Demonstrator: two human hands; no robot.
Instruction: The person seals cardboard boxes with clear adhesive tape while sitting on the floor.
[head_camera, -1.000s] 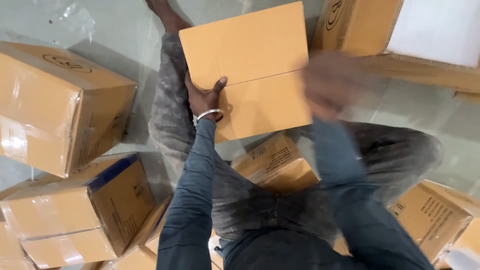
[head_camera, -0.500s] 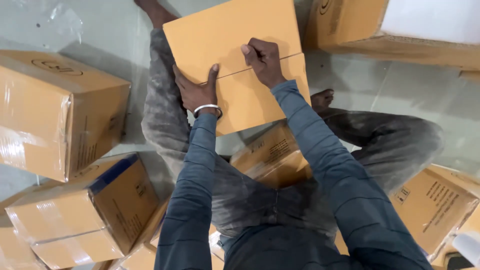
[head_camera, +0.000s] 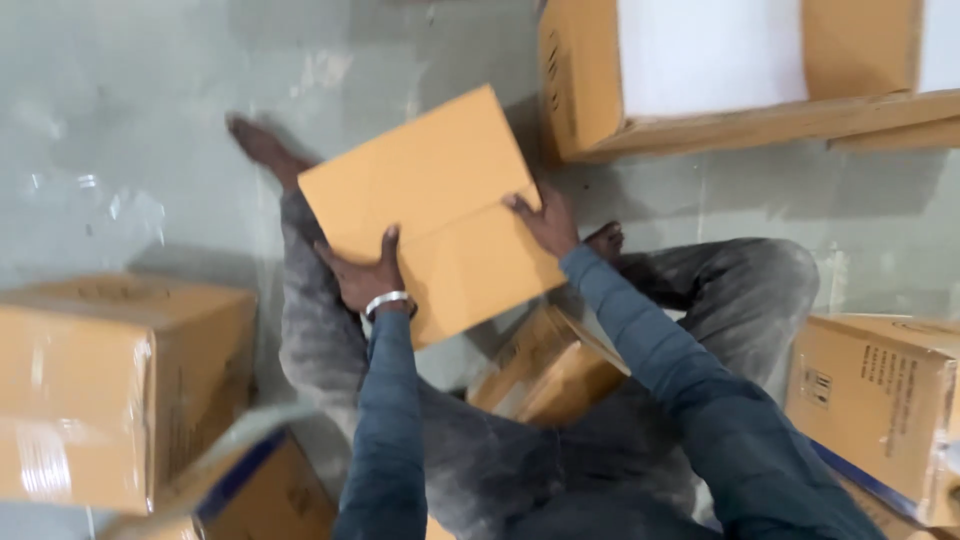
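The person sits on the pale floor (head_camera: 130, 120) with a flat orange-brown cardboard box (head_camera: 440, 205) held above the outstretched leg. The left hand (head_camera: 365, 275) clasps its near edge, thumb lying on top and the other fingers hidden beneath. The right hand (head_camera: 545, 220) rests on the box's right edge at the centre seam, fingers curled over the edge.

The 2 top flaps meet along that seam with no tape visible, so in my judgement they could spring open if the pressure eases. The box is tilted and gripped only at 2 edges, so it could slip onto the leg or the smaller brown carton (head_camera: 545, 370) lying just below it.

At the left stands a taped brown carton (head_camera: 110, 390), with a blue-edged carton (head_camera: 250, 485) beneath it. At the top right a large open carton (head_camera: 700, 75) shows white filling. At the right edge sits a carton with black print (head_camera: 880, 400) on its side, a small square marking beside the lines.
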